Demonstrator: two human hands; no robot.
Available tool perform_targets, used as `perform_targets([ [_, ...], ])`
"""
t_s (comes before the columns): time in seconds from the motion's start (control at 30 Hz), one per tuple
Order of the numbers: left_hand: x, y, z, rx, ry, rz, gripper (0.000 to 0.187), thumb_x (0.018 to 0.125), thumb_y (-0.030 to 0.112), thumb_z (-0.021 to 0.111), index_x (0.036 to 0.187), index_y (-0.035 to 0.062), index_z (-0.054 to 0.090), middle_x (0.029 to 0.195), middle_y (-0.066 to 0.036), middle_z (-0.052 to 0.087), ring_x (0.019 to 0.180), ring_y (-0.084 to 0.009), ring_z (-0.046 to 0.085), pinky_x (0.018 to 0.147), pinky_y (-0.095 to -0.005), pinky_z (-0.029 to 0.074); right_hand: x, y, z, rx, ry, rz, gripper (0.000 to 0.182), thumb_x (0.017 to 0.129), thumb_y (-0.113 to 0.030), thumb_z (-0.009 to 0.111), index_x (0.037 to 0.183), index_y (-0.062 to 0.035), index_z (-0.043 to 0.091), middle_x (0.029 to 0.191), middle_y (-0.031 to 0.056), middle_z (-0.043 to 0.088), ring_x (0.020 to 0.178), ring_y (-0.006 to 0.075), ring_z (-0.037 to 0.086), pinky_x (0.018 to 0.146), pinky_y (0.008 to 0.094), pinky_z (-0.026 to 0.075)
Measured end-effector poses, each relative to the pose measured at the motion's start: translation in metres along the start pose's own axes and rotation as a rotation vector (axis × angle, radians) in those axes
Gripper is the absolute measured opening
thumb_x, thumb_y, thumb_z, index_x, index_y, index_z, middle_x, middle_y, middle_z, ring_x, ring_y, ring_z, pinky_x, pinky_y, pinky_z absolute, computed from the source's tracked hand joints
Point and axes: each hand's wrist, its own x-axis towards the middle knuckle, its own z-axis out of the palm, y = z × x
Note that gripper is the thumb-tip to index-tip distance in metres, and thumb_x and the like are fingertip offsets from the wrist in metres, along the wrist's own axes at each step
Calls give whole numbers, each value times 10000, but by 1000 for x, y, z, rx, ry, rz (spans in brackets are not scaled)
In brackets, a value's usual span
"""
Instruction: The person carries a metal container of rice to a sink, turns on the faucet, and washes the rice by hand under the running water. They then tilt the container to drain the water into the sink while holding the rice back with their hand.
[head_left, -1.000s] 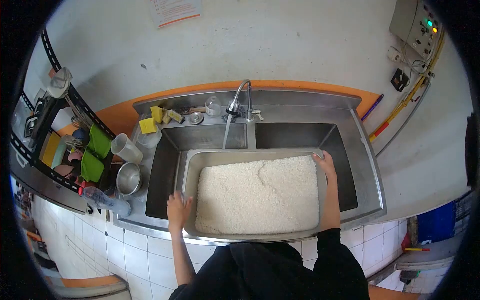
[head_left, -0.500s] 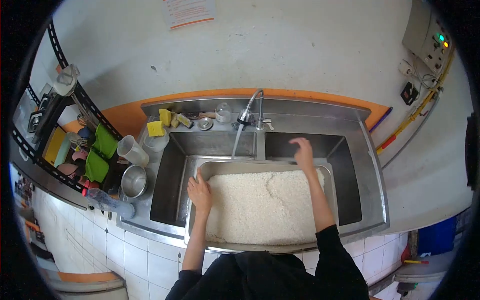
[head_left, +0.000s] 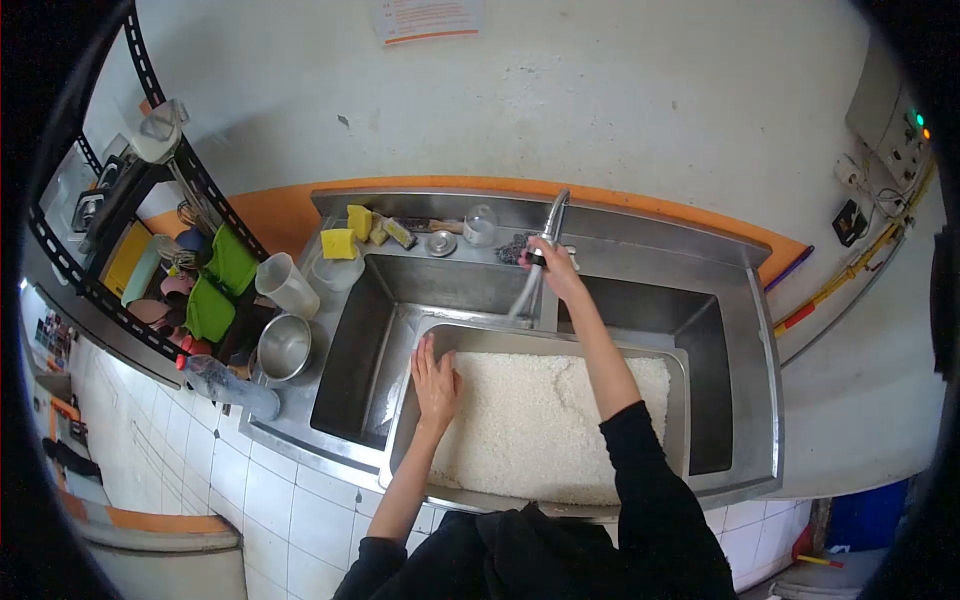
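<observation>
A large rectangular metal tub (head_left: 683, 400) sits across the sink, with a wide bed of white grains (head_left: 530, 425) that look like rice. My left hand (head_left: 436, 382) lies at the tub's left side, fingers stretched out and holding nothing. My right hand (head_left: 552, 264) reaches over the tub and is closed round the faucet (head_left: 556, 215) near the end of its spout. Water (head_left: 524, 293) runs from the spout toward the left basin, just behind the tub's far rim. My right fingers are partly hidden behind the hand.
The left basin (head_left: 352, 350) and right basin (head_left: 712, 400) flank the tub. Sponges (head_left: 339, 243), a clear jar (head_left: 480, 226) and a steel scourer (head_left: 511, 249) line the back ledge. A plastic jug (head_left: 287, 285), metal bowl (head_left: 285, 347) and bottle (head_left: 232, 388) stand left, by a shelf rack (head_left: 155, 185).
My right hand has gone from above the tub's far right corner to the faucet and closed on it. My left hand stays by the tub's left side. The view has shifted.
</observation>
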Motion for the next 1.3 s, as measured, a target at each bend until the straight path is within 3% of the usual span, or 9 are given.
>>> perform_targets([
  [0.2, -16, -4, 21, -138, -203, 119, 263, 645, 40, 509, 907, 22, 491, 1136, -227, 340, 1094, -397, 284, 904, -469, 253, -39, -66, -35, -205, -101, 248, 423, 730, -351, 554, 873, 38, 473, 686, 144, 550, 598, 215, 584, 514, 268, 487],
  [0.47, -26, -2, 28, -362, -427, 101, 294, 645, 40, 513, 937, 6, 489, 1099, -223, 381, 1051, -369, 349, 889, -401, 301, -90, -69, -35, -235, -37, 215, 389, 770, -331, 518, 909, 30, 484, 813, 128, 563, 719, 190, 574, 619, 274, 470],
  [0.7, -32, -4, 34, -331, -581, 277, 333, 655, 77, 513, 977, 3, 468, 1080, -222, 396, 992, -359, 400, 841, -404, 348, -215, -88, -97, -864, -8, 112, 279, 783, -220, 510, 932, 15, 530, 849, 74, 577, 766, 150, 544, 688, 252, 433],
  [0.8, -23, -2, 24, -294, -720, 260, 367, 675, 123, 501, 1014, -4, 444, 1061, -225, 416, 999, -373, 392, 838, -413, 349, -253, -80, -114, -1179, 280, 141, 287, 756, -175, 526, 956, 31, 509, 887, 119, 564, 814, 216, 536, 740, 290, 413],
  [0.87, -6, -8, 12, -234, -866, 197, 380, 690, 147, 487, 1034, -3, 427, 1056, -234, 419, 1008, -380, 385, 840, -417, 347, -260, -56, -138, -1483, 281, -397, 303, 725, -128, 530, 982, 29, 491, 943, 166, 532, 887, 279, 505, 799, 322, 378],
  [0.93, 6, -18, 9, -166, -1003, 118, 394, 706, 170, 473, 1055, -2, 409, 1051, -242, 422, 1017, -387, 378, 843, -421, 344, -261, -44, -145, -1516, 324, -422, 309, 722, -120, 527, 994, 21, 485, 971, 174, 517, 914, 291, 487, 812, 331, 365],
  [1.0, 11, -34, 17, -139, -806, 245, 401, 747, 208, 436, 1088, 5, 383, 1066, -259, 405, 1030, -408, 359, 848, -431, 335, -257, -32, -147, -1543, 354, -452, 316, 719, -111, 525, 1006, 13, 479, 998, 182, 502, 941, 303, 470, 826, 340, 351],
  [1.1, 0, -51, 34, -237, -799, 91, 414, 773, 241, 408, 1087, -28, 374, 1076, -268, 395, 1030, -425, 346, 850, -452, 322, -247, -23, -146, -1420, 382, -312, 256, 746, -134, 512, 938, 36, 505, 927, 173, 533, 915, 266, 498, 797, 303, 369],
  [1.3, -15, -47, 64, -96, -789, -28, 573, 808, 339, 340, 1159, -107, 261, 1080, -327, 358, 1049, -450, 309, 883, -455, 283, -208, 14, -174, -1009, 392, 323, 333, 789, -295, 462, 892, 10, 549, 873, 122, 575, 868, 178, 498, 774, 302, 366],
])
